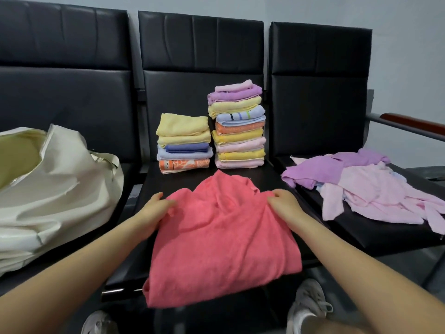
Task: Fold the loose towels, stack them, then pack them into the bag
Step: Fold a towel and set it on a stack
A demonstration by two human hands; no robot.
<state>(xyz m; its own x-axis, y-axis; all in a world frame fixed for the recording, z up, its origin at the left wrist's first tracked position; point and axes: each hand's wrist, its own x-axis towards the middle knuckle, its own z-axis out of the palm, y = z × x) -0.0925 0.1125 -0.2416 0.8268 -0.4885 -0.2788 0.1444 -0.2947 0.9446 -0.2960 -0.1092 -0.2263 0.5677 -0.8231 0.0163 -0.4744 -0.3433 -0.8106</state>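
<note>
Towels done: two folded stacks stood at 12 o'clock on the middle seat of the bench, a short stack just beside a tall stack, seemingly touching.
Towel in hand: coral towel lay rumpled on the seat's front edge, its near end hanging over, not yet folded.
Towels left: loose pile of purple and pink waited at 2 o'clock on the right seat.
Bag: white bag sat open at 9 o'clock; nothing packed in it could be seen.
Progress: judged past halfway on folding; packing not begun.
Left hand: grip pinched the towel's far left edge, arm reaching forward.
Right hand: grip pinched the far right edge, mirrored.
</note>
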